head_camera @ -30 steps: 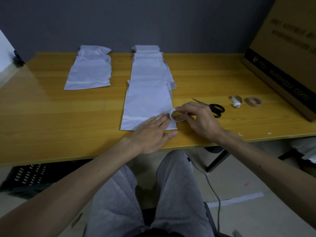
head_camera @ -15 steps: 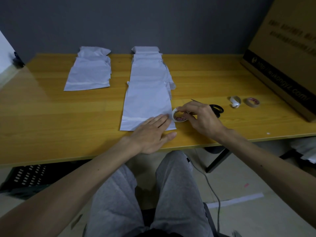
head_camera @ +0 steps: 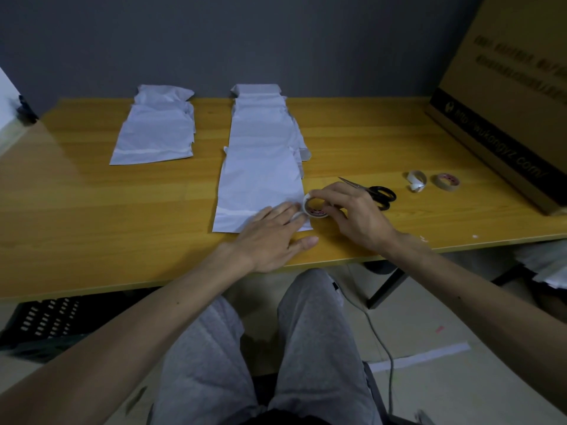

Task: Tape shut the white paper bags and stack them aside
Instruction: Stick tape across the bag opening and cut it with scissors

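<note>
A white paper bag lies flat at the near middle of the wooden table, on top of a row of more white bags reaching to the far edge. My left hand presses flat on the bag's folded near end, fingers straight. My right hand pinches a small tape roll at the bag's right near corner, touching my left fingertips. A separate pile of white bags lies at the far left.
Black-handled scissors lie just right of my right hand. Two more tape rolls, one white and one brown, sit further right. A large cardboard box stands at the table's right end. A black crate is under the table.
My right hand has shifted the tape roll slightly along the bag's right corner; my left hand stays pressed on the fold.
</note>
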Action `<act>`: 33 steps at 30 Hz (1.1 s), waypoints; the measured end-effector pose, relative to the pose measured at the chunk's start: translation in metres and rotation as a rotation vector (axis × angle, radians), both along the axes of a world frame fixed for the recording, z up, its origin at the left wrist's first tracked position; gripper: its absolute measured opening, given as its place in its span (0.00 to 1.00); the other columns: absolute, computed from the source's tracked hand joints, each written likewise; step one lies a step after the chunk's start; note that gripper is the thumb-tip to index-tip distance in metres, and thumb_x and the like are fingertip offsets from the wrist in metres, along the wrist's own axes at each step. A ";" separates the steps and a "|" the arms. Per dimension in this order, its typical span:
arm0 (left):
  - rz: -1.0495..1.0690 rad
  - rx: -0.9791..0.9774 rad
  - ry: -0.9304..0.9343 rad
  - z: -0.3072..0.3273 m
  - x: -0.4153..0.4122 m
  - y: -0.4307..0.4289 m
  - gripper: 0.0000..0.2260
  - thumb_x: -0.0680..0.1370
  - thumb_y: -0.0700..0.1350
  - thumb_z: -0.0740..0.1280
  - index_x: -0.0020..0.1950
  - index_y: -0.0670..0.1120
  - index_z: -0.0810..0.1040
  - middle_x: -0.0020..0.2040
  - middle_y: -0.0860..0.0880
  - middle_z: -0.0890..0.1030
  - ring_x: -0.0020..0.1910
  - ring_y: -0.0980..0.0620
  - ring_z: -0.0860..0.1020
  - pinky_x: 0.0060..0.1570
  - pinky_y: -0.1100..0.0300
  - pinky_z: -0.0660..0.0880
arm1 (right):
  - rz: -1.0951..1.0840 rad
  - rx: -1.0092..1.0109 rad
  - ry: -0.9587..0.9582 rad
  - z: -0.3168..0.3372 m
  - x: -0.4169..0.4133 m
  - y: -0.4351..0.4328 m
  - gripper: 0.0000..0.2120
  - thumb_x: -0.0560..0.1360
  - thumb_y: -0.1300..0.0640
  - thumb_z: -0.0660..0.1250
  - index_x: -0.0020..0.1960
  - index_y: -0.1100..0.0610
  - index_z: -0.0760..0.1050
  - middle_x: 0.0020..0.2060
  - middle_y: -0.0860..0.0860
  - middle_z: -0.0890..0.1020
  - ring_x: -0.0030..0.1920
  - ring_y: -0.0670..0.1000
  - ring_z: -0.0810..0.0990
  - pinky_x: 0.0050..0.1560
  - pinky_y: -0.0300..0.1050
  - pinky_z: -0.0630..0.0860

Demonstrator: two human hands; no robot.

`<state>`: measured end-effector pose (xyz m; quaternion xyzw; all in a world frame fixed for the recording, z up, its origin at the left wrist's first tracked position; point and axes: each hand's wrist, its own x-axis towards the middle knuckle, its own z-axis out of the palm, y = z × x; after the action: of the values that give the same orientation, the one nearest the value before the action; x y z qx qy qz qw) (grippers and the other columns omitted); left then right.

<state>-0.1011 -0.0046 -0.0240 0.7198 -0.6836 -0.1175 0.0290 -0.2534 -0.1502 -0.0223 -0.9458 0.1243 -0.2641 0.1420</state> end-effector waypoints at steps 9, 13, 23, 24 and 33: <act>-0.026 -0.048 0.064 -0.004 0.004 -0.001 0.29 0.81 0.62 0.44 0.79 0.51 0.49 0.79 0.53 0.52 0.77 0.58 0.47 0.76 0.56 0.43 | -0.030 0.028 -0.035 -0.002 0.000 0.003 0.17 0.76 0.67 0.66 0.64 0.58 0.77 0.53 0.55 0.80 0.52 0.52 0.78 0.55 0.41 0.73; -0.013 0.000 0.020 -0.006 0.004 0.000 0.31 0.79 0.63 0.42 0.79 0.51 0.46 0.79 0.53 0.48 0.77 0.59 0.44 0.76 0.55 0.41 | -0.102 0.140 -0.021 0.000 -0.001 0.008 0.21 0.77 0.63 0.66 0.69 0.56 0.70 0.56 0.54 0.80 0.52 0.51 0.79 0.53 0.42 0.74; -0.018 -0.016 -0.025 0.006 0.001 -0.004 0.29 0.80 0.63 0.44 0.79 0.51 0.50 0.79 0.54 0.50 0.78 0.56 0.44 0.76 0.50 0.42 | -0.115 0.095 -0.053 0.003 0.002 0.007 0.09 0.75 0.64 0.68 0.55 0.60 0.76 0.47 0.46 0.77 0.45 0.42 0.73 0.47 0.32 0.69; -0.021 -0.028 -0.021 0.005 0.002 -0.004 0.29 0.80 0.62 0.44 0.79 0.51 0.51 0.79 0.54 0.50 0.78 0.56 0.44 0.76 0.50 0.42 | -0.114 0.091 -0.055 0.002 0.003 0.007 0.09 0.75 0.64 0.68 0.55 0.60 0.76 0.47 0.47 0.78 0.45 0.41 0.73 0.47 0.32 0.70; 0.045 -0.038 0.094 0.000 0.009 -0.004 0.25 0.81 0.62 0.47 0.76 0.57 0.60 0.79 0.53 0.42 0.75 0.53 0.31 0.72 0.45 0.31 | -0.152 0.186 -0.078 0.009 0.005 0.010 0.09 0.75 0.61 0.69 0.55 0.58 0.79 0.49 0.47 0.80 0.47 0.43 0.76 0.48 0.37 0.75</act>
<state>-0.0921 -0.0084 -0.0237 0.7280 -0.6672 -0.1375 0.0772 -0.2481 -0.1401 -0.0136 -0.9055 0.2140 -0.2981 0.2133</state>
